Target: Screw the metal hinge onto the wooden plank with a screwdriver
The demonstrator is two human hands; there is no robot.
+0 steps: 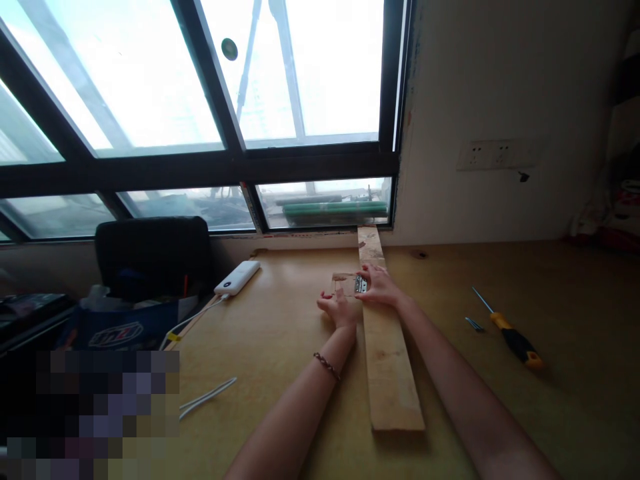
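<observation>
A long wooden plank (387, 360) lies on the wooden table (280, 347), running from near me to the window wall. A small metal hinge (360, 285) sits at the plank's left edge, beside a small wooden block (343, 278). My right hand (379, 285) rests on the plank with its fingers pressing the hinge. Just left of the plank, my left hand (337, 309) touches the small block; a braided bracelet is on that wrist.
A yellow-handled screwdriver (510, 333) and a small metal bit (474, 324) lie to the right. A white power bank (237, 277) with its cable lies at the back left, a black chair (153, 253) beyond the table's left edge. White cable pieces (207, 397) lie near me.
</observation>
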